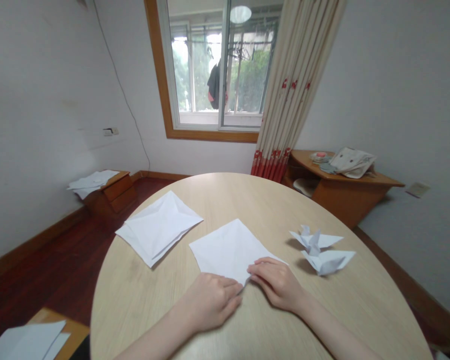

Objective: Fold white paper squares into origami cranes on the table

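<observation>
A white square sheet of paper point(230, 247) with faint crease lines lies on the round table in front of me, one corner pointing towards me. My left hand point(217, 300) is closed at the near corner, its fingers pressed together along the lower left edge. On the lower right edge, my right hand point(275, 282) grips the paper between bent fingers and thumb. The fingertips of both hands are close together at that corner, and the thumbs are partly hidden. Two folded paper cranes point(328, 261) stand to the right of my right hand.
Several creased paper sheets point(161, 225) are stacked at the table's left. The round wooden table point(270, 330) has its curved edge on both sides. More paper point(26, 342) lies on a low surface at lower left. A wooden cabinet point(345, 195) stands behind at right, beside a curtain point(296, 90).
</observation>
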`<state>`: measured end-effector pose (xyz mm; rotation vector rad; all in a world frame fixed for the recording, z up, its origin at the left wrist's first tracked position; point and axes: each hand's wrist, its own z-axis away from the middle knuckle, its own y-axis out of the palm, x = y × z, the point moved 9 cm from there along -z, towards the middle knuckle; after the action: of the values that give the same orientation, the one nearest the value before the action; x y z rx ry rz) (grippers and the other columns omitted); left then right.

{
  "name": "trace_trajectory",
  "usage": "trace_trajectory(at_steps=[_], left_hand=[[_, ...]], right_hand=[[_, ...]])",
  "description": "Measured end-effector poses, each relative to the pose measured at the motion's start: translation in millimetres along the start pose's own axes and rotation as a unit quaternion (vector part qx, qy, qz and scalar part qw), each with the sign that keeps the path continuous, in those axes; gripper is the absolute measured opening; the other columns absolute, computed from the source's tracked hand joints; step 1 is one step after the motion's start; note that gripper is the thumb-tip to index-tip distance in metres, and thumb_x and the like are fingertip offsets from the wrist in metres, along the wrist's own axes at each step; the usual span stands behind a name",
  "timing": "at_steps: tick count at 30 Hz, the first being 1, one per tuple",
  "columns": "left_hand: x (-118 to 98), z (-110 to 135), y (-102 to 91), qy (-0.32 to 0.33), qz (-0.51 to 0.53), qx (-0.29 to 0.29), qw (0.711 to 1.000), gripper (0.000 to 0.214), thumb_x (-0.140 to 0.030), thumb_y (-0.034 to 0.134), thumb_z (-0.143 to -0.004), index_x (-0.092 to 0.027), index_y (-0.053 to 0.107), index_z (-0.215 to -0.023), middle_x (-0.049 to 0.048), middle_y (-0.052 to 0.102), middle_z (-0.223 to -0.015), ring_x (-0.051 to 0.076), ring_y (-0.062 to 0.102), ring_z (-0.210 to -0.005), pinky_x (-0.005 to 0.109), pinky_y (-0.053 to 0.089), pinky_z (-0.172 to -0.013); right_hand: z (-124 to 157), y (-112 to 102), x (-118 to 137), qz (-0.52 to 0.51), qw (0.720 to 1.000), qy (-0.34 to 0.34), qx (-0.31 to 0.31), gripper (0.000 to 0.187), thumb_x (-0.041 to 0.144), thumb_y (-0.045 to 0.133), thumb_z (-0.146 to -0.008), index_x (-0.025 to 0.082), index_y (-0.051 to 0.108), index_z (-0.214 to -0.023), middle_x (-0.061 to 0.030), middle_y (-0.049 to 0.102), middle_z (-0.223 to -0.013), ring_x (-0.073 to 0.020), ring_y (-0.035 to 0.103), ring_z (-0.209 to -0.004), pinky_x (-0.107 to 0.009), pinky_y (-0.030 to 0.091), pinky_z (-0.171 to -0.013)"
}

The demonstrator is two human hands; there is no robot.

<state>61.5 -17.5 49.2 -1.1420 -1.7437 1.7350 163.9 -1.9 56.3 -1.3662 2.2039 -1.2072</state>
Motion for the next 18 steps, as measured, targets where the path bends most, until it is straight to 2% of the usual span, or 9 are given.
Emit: trace_trajectory(at_steps=[4, 10, 14, 18], left_hand=[[0, 2, -0.8, 0.002, -0.028, -0.009, 1.0, 0.026, -0.024, 0.037, -0.096, -0.02, 0.061, -0.088, 0.0008, 0.069, -0.08, 0.016, 0.065, -0.065, 0.024, 0.043, -0.057], [1, 4, -0.6, -0.01, -0.036, -0.014, 0.999, 0.029, -0.023, 0.036, -0.096, -0.019, 0.058, -0.077, 0.001, 0.068, -0.071, 0.016, 0.063, -0.059, 0.024, 0.036, -0.051], [7, 6, -3.3, -0.055, 0.005, -0.029, 0.998, 0.029, -0.028, 0.035, -0.097, -0.019, 0.055, -0.079, 0.0013, 0.066, -0.063, 0.017, 0.063, -0.054, 0.025, 0.034, -0.049], [16, 8, -6.7, -0.11, 0.052, -0.042, 0.992, 0.028, -0.03, 0.034, -0.098, -0.019, 0.056, -0.085, 0.0016, 0.067, -0.064, 0.018, 0.065, -0.057, 0.024, 0.035, -0.052]], right_hand=[[1, 0, -5, -0.047, 0.999, 0.024, 0.01, 0.02, 0.022, 0.043, -0.096, 0.019, 0.063, -0.097, -0.005, 0.072, -0.081, -0.0174, 0.066, -0.076, -0.032, 0.052, -0.078], [3, 4, -18, -0.093, 0.99, 0.09, 0.05, 0.024, 0.033, 0.045, -0.096, 0.02, 0.065, -0.091, -0.0056, 0.072, -0.085, -0.0196, 0.064, -0.083, -0.034, 0.049, -0.077], [5, 3, -27, -0.087, 0.988, 0.116, 0.058, 0.026, 0.038, 0.047, -0.095, 0.02, 0.065, -0.087, -0.0056, 0.071, -0.085, -0.0199, 0.062, -0.083, -0.035, 0.046, -0.077], [7, 5, -33, -0.062, 0.986, 0.14, 0.072, 0.03, 0.041, 0.048, -0.094, 0.019, 0.061, -0.079, -0.0052, 0.068, -0.082, -0.02, 0.059, -0.08, -0.034, 0.043, -0.074]])
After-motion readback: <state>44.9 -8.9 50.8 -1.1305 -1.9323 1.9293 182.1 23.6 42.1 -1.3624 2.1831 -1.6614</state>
